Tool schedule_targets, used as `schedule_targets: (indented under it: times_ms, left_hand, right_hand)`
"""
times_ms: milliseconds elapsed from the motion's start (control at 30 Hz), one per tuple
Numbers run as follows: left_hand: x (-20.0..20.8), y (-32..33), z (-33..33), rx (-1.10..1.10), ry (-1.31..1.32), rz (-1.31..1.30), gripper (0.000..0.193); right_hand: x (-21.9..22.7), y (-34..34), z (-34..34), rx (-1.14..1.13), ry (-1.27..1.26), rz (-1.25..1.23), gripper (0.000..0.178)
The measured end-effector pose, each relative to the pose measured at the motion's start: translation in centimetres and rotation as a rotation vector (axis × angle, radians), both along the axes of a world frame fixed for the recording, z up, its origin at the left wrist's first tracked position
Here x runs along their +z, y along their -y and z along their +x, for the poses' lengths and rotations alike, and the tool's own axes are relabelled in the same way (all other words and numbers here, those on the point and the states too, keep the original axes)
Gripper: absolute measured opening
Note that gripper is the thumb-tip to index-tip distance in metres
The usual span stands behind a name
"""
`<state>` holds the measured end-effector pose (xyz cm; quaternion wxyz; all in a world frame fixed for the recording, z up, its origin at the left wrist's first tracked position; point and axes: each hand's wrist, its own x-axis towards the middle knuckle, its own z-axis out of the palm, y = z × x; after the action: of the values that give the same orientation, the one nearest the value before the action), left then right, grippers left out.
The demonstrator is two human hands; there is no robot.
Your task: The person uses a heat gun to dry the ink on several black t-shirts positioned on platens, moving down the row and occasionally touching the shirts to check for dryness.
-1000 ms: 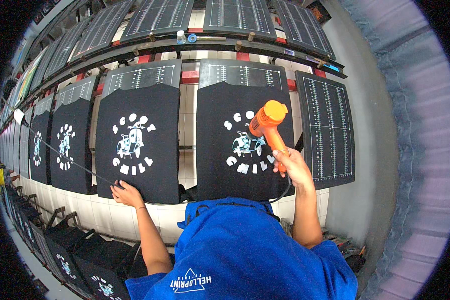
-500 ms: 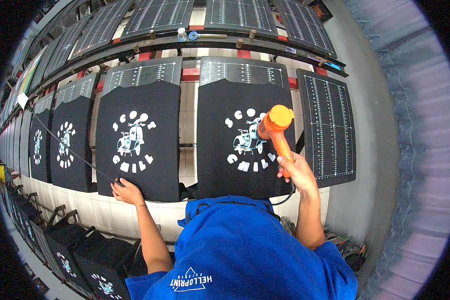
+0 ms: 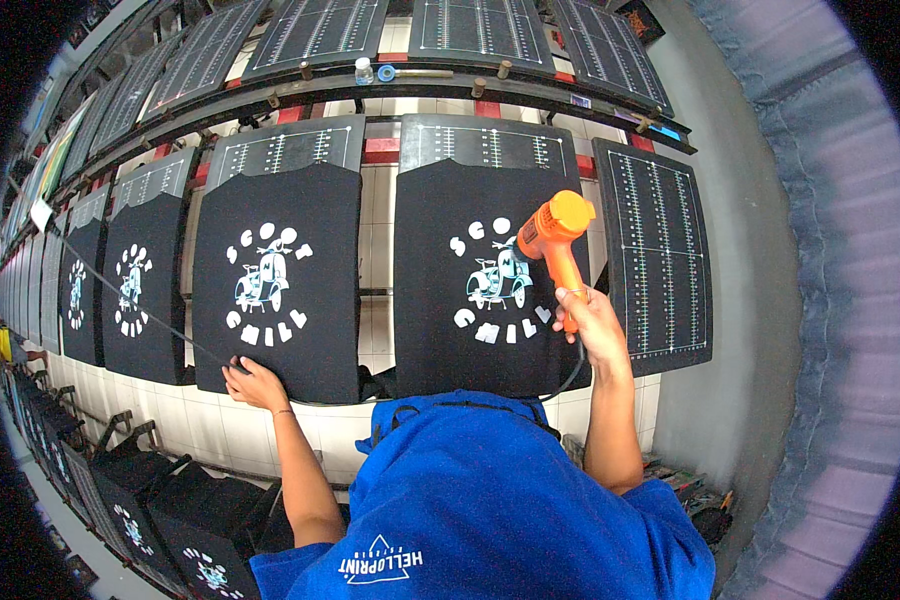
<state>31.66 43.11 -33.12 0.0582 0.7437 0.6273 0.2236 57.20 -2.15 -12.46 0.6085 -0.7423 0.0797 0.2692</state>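
Observation:
My right hand (image 3: 592,322) is wrapped round the handle of an orange hair dryer (image 3: 562,232). Its dark nozzle points left at the scooter print (image 3: 495,280) on a black T-shirt (image 3: 430,355), covering part of the lettering. That shirt lies flat over a dark pallet board (image 3: 483,142) marked with white scales. To the left, my left hand (image 3: 257,384) has its fingers closed on a black power cord (image 3: 155,315) at the lower edge of a second black T-shirt (image 3: 320,210) with the same print. The cord runs up left to a white plug or socket (image 3: 41,214).
Further printed black shirts (image 3: 142,330) line the row to the left. A bare pallet board (image 3: 658,250) stands at right, beside a grey wall (image 3: 730,300). Behind runs a dark rail (image 3: 410,88) holding a small clear bottle (image 3: 364,70) and a blue tape roll (image 3: 386,72). More shirts hang behind at lower left.
My right hand has raised the hair dryer slightly, away from me. The cord's far end with the white piece has shifted a little down and left. My left hand stays put.

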Motion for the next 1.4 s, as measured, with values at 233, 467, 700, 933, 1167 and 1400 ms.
schedule_targets:
  times_ms: [233, 467, 700, 933, 1167, 1400]
  left_hand:
    - [-0.3, -0.1, -0.1, -0.001, -0.007, 0.014, 0.038]
    - [-0.1, -0.1, 0.0, 0.006, -0.002, 0.019, 0.037]
    - [0.1, 0.1, 0.3, 0.010, 0.016, 0.011, 0.037]
    - [-0.5, -0.2, -0.1, 0.001, 0.008, 0.036, 0.036]
    - [-0.5, -0.2, -0.1, -0.001, 0.028, 0.027, 0.036]
    - [-0.8, -0.4, -0.3, 0.019, 0.021, 0.030, 0.037]
  right_hand:
    - [0.4, 0.4, -1.3, 0.014, -0.003, -0.036, 0.024]
    - [1.2, 0.8, -2.3, 0.019, -0.025, -0.076, 0.026]
    - [1.4, 1.6, -2.9, 0.033, -0.049, -0.070, 0.026]
    - [1.7, 2.3, -3.8, -0.006, -0.068, -0.064, 0.023]
    - [1.0, 2.5, -3.8, -0.011, -0.049, -0.052, 0.023]
    - [1.5, 2.6, -3.3, 0.054, -0.122, -0.030, 0.025]
